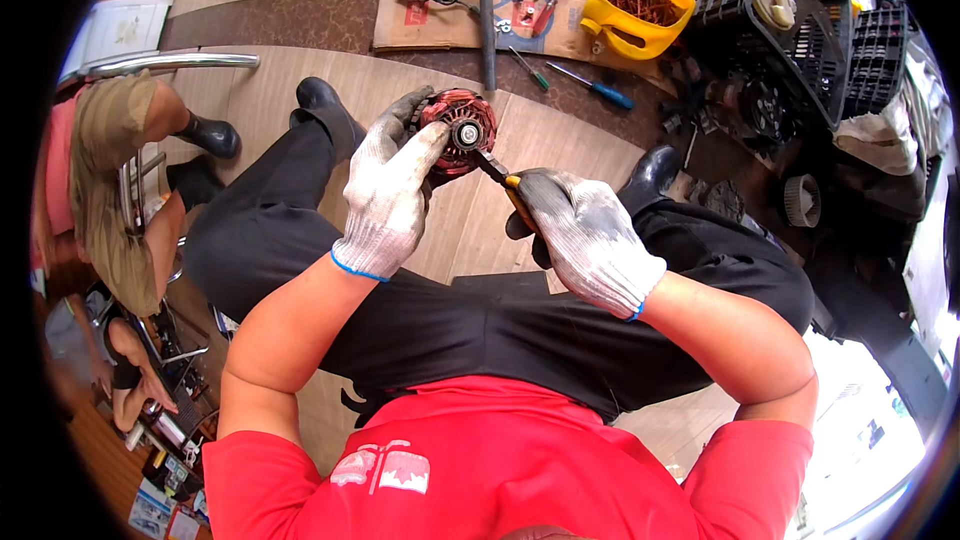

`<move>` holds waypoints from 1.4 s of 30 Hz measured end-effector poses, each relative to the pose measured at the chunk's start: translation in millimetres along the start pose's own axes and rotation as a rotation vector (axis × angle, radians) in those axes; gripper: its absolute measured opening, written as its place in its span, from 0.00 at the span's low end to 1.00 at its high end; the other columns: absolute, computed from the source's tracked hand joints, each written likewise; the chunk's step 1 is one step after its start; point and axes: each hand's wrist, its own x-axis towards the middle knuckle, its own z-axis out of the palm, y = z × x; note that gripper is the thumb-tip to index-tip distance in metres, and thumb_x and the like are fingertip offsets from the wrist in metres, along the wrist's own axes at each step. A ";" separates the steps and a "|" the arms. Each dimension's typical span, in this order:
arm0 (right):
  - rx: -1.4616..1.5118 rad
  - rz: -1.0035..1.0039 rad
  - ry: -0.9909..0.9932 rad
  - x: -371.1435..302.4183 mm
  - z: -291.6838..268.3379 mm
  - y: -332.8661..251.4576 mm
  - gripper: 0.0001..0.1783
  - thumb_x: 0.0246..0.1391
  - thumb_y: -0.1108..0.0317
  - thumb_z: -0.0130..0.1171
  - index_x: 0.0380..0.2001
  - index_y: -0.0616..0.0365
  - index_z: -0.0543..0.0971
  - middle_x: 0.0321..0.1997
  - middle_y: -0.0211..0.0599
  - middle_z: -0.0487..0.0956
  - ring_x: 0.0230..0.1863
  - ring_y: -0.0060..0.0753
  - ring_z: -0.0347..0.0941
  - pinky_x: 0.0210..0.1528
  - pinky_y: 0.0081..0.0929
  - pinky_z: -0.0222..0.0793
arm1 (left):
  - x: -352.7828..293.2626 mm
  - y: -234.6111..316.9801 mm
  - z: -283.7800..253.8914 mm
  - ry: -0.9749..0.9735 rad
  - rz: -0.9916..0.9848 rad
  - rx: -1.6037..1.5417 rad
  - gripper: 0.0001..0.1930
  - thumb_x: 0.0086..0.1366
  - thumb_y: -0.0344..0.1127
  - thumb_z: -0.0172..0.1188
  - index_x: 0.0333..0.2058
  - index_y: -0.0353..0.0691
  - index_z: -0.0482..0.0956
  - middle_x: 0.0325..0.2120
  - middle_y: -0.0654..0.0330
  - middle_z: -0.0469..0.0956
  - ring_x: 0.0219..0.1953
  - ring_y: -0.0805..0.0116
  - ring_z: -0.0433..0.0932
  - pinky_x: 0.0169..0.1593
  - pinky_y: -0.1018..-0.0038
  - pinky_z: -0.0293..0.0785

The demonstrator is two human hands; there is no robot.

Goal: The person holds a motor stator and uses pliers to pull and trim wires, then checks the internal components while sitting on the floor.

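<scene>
Above my lap, my left hand [388,175], in a white knit glove with grey-coated fingers, grips a round copper-wound motor part [464,105]. Reddish windings ring its centre, where a metal hub with a shaft end faces up. My left thumb lies along its near side. My gloved right hand [575,225] is closed round a tool that looks like pliers [512,183], with a dark metal head and a yellow-orange handle. The tool's tip meets the lower right edge of the motor part, beside the hub. My right fingers hide most of the handle.
On the floor ahead lie a blue-handled screwdriver [592,86] and a green-handled one [530,68]. A hammer [487,20] rests on cardboard [425,30] beside a cut yellow container [640,5] of copper scraps. Black crates [770,15] stand right. Another person's legs [150,140] are at left.
</scene>
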 end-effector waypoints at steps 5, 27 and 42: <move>0.392 0.601 -0.001 9.7 -19.4 -34.8 0.18 0.63 0.58 0.50 0.40 0.63 0.78 0.30 0.43 0.81 0.25 0.36 0.77 0.29 0.33 0.71 | 6.3 3.5 -7.5 -0.021 -0.035 -0.086 0.20 0.72 0.29 0.51 0.60 0.32 0.65 0.52 0.50 0.75 0.52 0.59 0.80 0.52 0.61 0.82; 0.622 0.679 -0.209 11.6 -36.8 -27.6 0.23 0.67 0.51 0.53 0.53 0.59 0.78 0.43 0.39 0.83 0.36 0.27 0.79 0.30 0.25 0.78 | 1.6 10.5 -4.4 -0.053 -0.020 -0.061 0.22 0.72 0.29 0.50 0.62 0.28 0.61 0.53 0.48 0.74 0.52 0.58 0.79 0.50 0.61 0.82; 0.441 0.673 -0.200 11.4 -38.3 -39.6 0.23 0.67 0.50 0.48 0.44 0.59 0.80 0.36 0.34 0.84 0.27 0.21 0.76 0.23 0.20 0.69 | 7.1 5.4 -7.7 -0.081 0.020 -0.101 0.20 0.73 0.31 0.50 0.60 0.30 0.64 0.53 0.48 0.75 0.52 0.56 0.79 0.50 0.58 0.82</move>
